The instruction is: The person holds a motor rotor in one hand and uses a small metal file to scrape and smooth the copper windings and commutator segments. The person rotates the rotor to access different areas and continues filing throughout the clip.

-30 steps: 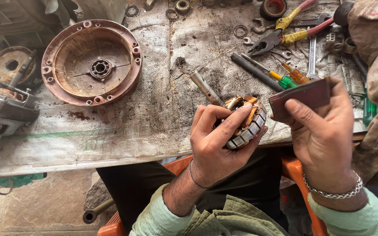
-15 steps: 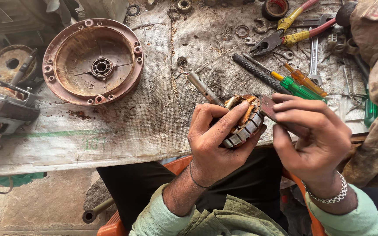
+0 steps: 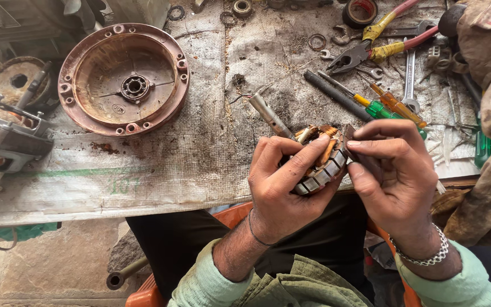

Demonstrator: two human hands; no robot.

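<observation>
While the left hand grips the round copper-wound metal stator, the right hand pinches a dark thin strip beside it — forced, that strip could scrape the windings.

Counter: worn, stained woven sheet covering the top, near edge frayed.
Left part: round rusty motor cover, open side up, bearing at its centre.
Left edge: grey motor housing.
Far edge: tape roll, washers.
Right part: pliers with red and yellow grips, spanner, black file, green and orange screwdrivers.
</observation>
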